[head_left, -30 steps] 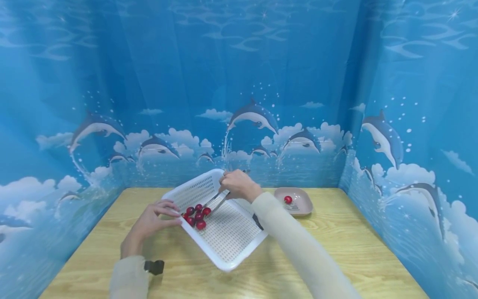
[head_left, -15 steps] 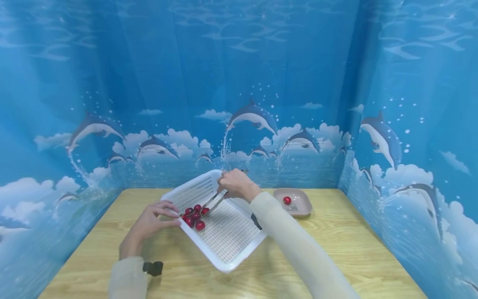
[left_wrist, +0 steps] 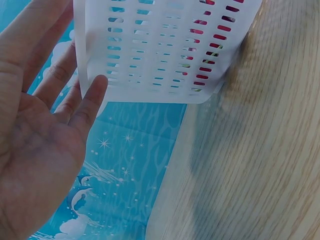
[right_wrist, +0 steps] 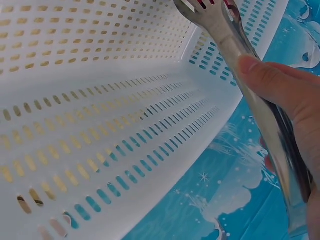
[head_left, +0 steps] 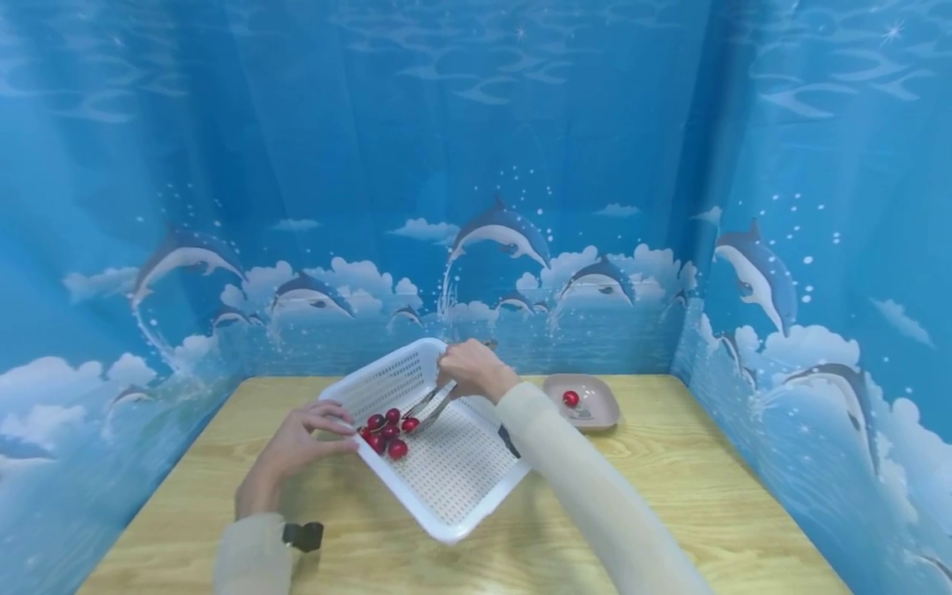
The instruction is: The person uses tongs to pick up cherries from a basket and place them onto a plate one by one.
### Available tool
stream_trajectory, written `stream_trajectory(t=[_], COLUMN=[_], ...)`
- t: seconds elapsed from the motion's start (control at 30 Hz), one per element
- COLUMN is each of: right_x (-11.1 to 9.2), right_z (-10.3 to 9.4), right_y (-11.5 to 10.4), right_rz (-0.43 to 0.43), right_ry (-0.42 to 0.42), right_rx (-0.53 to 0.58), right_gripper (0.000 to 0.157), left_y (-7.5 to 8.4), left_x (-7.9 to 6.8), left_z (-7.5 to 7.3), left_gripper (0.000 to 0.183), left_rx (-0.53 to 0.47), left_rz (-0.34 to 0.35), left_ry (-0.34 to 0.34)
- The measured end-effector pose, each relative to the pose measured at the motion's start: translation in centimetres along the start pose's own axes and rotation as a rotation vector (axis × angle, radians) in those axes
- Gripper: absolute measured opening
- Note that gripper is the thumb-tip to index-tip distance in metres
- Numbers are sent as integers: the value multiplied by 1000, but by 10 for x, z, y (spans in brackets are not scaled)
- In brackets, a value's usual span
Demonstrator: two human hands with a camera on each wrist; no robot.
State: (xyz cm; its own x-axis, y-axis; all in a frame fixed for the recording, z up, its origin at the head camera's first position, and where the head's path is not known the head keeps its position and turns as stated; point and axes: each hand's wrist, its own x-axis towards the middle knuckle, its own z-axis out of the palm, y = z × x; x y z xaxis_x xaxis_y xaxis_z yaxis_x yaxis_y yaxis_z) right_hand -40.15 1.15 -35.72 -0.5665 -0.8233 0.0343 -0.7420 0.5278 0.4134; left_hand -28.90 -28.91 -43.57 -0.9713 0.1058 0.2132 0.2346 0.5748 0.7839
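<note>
A white perforated plastic basket (head_left: 461, 471) is tilted, with several red cherries (head_left: 390, 431) gathered in its left corner. My left hand (head_left: 301, 442) holds the rim at that corner, its fingers spread along the edge; in the left wrist view, the left hand (left_wrist: 42, 135) has a fingertip against the outer wall. My right hand (head_left: 476, 369) reaches over the far side and grips metal tongs (head_left: 435, 413), whose tips are right at the rightmost cherry (head_left: 410, 425). The right wrist view shows the thumb pressing on the metal tongs (right_wrist: 250, 85), with red showing through their slotted ends.
Behind the right forearm stands a small pinkish dish (head_left: 606, 405) holding one cherry (head_left: 570, 398). All this is on a wood-grain table (head_left: 372, 562), with a blue dolphin-print curtain (head_left: 476, 165) round its back and sides.
The tongs' tips have dipped into the cherries and then drawn slightly right around the rightmost one. Several cherries have shifted a little. The left hand keeps its place on the rim.
</note>
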Motion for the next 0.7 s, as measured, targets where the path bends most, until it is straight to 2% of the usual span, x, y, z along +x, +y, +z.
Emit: stream_trajectory(t=[0.3,0.7], right_x=[3,6], right_z=[1,1], right_y=[-5,-9], right_rz=[0,23], right_ry=[4,-3], right_rx=[17,48], right_gripper=[29,30], left_y=[-1,1], left_x=[0,0], left_z=[1,1], left_gripper=[28,30], left_rx=[15,20], left_rz=[15,-1], left_ry=[6,0])
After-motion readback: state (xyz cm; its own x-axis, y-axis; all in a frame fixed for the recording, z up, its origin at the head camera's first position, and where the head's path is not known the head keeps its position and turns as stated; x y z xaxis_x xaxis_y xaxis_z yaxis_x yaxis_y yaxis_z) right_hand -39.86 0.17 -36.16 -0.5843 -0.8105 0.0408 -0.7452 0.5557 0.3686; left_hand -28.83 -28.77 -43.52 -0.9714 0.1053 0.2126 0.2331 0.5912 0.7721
